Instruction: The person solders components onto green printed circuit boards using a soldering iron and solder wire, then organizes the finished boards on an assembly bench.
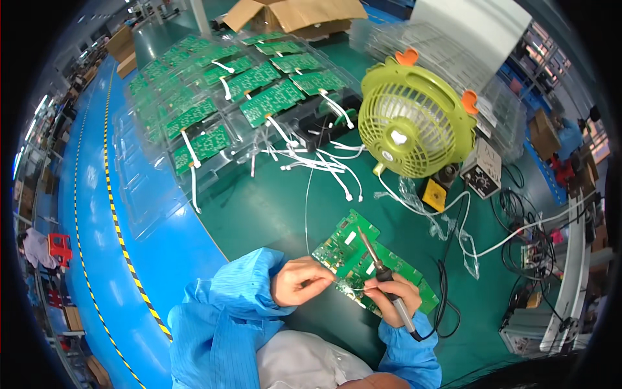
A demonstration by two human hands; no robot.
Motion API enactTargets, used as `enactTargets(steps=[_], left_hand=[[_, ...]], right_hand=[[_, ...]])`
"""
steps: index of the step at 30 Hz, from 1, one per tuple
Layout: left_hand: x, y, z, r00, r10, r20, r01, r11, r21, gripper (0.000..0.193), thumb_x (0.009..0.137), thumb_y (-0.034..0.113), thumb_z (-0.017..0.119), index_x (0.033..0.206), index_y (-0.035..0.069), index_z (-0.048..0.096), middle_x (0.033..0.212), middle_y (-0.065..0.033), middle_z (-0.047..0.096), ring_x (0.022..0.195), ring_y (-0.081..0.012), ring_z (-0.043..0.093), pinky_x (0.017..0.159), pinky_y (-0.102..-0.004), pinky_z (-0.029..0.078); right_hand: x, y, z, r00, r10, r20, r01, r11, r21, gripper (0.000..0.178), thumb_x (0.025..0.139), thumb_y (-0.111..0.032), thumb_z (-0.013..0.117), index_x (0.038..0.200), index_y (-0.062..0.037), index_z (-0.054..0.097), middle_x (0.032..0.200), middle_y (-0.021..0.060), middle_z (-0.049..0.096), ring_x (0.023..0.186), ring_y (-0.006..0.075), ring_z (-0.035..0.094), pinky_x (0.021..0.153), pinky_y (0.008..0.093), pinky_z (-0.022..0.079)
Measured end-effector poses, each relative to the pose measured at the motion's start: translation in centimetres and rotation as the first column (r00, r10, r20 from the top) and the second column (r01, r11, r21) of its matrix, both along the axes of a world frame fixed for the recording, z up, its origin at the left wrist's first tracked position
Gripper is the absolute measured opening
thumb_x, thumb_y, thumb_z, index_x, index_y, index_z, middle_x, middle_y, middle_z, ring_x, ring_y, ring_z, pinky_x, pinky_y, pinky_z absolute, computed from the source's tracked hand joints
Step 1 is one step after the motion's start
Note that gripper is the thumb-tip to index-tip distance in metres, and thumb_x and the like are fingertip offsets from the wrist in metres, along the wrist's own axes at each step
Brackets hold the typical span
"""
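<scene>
In my right hand (396, 299) is a soldering iron (383, 272), its tip pointing up and away over a green circuit board (346, 243). The thumb and forefinger of that hand also come close to a short white cable (352, 289) at the board's near edge. My left hand (302, 281) is closed in a pinch at the board's left edge, its fingertips beside the cable; what they hold is too small to make out. A thin wire (306, 214) runs from the far side of the table down behind this hand. A second green board (414, 275) lies against the first on the right.
Beyond the hands lie loose white cables (324, 165). Rows of green boards (272, 104) fill clear plastic trays (146, 188) at the far left. A green fan (418, 117) stands far right, near a yellow sponge holder (434, 194) and a control box (483, 178). Black cords (518, 240) tangle at right.
</scene>
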State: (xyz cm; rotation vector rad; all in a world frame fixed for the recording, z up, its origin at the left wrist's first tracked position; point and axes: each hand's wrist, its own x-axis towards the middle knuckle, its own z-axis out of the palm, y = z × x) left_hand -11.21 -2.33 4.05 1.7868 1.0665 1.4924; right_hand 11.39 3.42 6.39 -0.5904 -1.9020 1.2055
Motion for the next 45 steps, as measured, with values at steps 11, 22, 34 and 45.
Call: enactTargets(steps=[11,22,34,45], left_hand=[[0.5,2.0,0.6,0.974,-0.104,-0.199,0.136,0.978,0.157,0.014,0.078,-0.004,0.063,0.091,-0.002,0.065,0.068,-0.0092,0.061,0.051,-0.021,0.049,0.052,-0.027,0.04],[0.5,3.7,2.2,0.994,-0.055,-0.099,0.069,0.987,0.142,0.012,0.078,0.003,0.069,0.089,0.001,0.066,0.064,-0.0066,0.059,0.051,-0.019,0.048,0.059,-0.0262,0.041],[-10.7,13.9,-3.8,0.478,0.542,-0.691,-0.309,0.84,0.446,0.035,0.076,0.021,0.069,0.106,0.007,0.059,0.12,-0.0072,0.055,0.108,-0.0205,0.054,0.1,-0.042,0.032],[-9.1,17.7,-2.8,0.526,0.581,-0.621,-0.53,0.795,0.296,0.06,0.075,0.015,0.067,0.129,0.006,0.042,0.132,-0.0127,0.045,0.117,-0.0289,0.049,0.099,-0.0443,0.035]], right_hand=[[-0.6,-1.0,0.9,0.86,-0.378,-0.341,0.274,0.908,-0.317,0.04,0.065,0.013,0.065,0.099,-0.0046,0.053,0.083,0.0163,0.064,0.071,0.0244,0.062,0.062,0.0304,0.05],[0.9,0.5,0.4,0.969,-0.217,-0.119,0.234,0.959,0.162,0.041,0.063,0.011,0.067,0.098,-0.0051,0.053,0.084,0.017,0.062,0.067,0.0213,0.058,0.062,0.0284,0.047],[3.3,0.8,0.9,0.865,-0.379,-0.327,0.412,0.91,0.035,0.04,0.066,0.005,0.068,0.098,-0.0086,0.05,0.068,0.0091,0.053,0.057,0.0157,0.048,0.052,0.0244,0.041],[4.4,-1.2,3.4,0.789,-0.272,-0.55,0.227,0.962,-0.15,0.041,0.064,0.004,0.071,0.092,-0.0126,0.046,0.062,0.0103,0.055,0.05,0.0178,0.05,0.043,0.0259,0.041]])
